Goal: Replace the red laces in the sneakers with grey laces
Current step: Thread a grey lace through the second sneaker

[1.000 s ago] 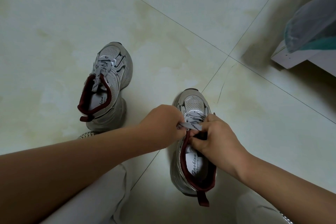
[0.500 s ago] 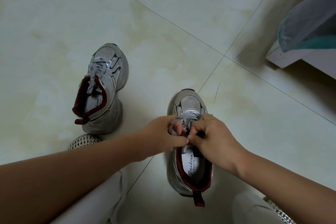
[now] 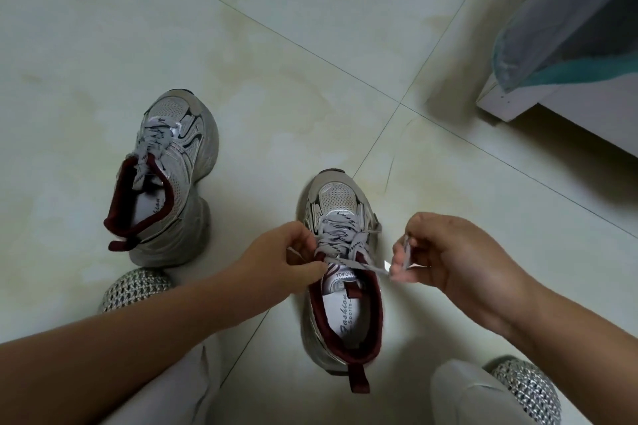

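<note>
Two grey-white sneakers with dark red collars stand on the tiled floor. The near sneaker [image 3: 340,286] is between my hands, threaded with a grey patterned lace [image 3: 340,240]. My left hand [image 3: 283,260] pinches one lace end at the shoe's left side. My right hand [image 3: 445,252] pinches the other end, pulled out taut to the right of the shoe. The far sneaker [image 3: 172,176] sits at the left, laced in grey, with loose ends hanging into its opening. No red lace is visible.
My knees in light trousers and two silver woven shoes [image 3: 133,290] [image 3: 528,390] sit at the bottom edge. A white furniture corner [image 3: 511,103] with a grey-teal cloth [image 3: 566,38] draped over it stands at the upper right.
My hands were together over the near sneaker's tongue. They have drawn apart, the right hand pulling its lace end out to the right.
</note>
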Motion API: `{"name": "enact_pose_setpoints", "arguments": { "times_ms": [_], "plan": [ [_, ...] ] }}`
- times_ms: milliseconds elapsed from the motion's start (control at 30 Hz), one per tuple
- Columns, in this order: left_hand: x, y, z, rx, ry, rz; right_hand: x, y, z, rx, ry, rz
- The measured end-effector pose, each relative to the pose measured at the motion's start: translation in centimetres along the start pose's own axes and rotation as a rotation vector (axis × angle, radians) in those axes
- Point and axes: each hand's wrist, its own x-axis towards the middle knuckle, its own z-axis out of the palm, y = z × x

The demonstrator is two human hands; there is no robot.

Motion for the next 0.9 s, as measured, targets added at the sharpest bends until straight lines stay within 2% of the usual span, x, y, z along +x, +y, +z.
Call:
{"name": "enact_pose_setpoints", "arguments": {
  "times_ms": [133, 333, 400, 500, 567, 633, 800, 900],
  "plan": [
    [0.2, 0.7, 0.0, 0.117, 0.068, 0.089, -0.1, 1.1, 0.8, -0.22, -0.039, 0.005],
    [1.1, 2.0, -0.4, 0.393, 0.038, 0.196, 0.3, 1.5, 1.3, -0.27, 0.026, -0.041],
    [1.2, 2.0, -0.2, 0.276, -0.014, 0.126, 0.4, 1.5, 1.3, -0.275, 0.043, -0.06],
    [1.0, 2.4, -0.1, -0.201, -0.125, -0.143, 0.5, 1.9, 1.2, -0.328, 0.026, -0.07],
    [1.1, 2.5, -0.4, -0.33, -0.168, -0.222, 0.6, 2.4, 1.2, -0.402, 0.015, -0.084],
    [1.4, 2.7, -0.7, -0.325, -0.189, -0.241, 0.7, 2.7, 1.2, -0.492, 0.018, -0.102],
    [2.5, 2.6, -1.6, -0.064, -0.172, -0.126, 1.0, 2.6, 1.3, -0.516, 0.028, -0.129],
    [2.7, 2.4, -1.8, -0.143, -0.21, -0.123, 1.2, 2.2, 1.4, -0.463, 0.044, -0.15]
  ]
}}
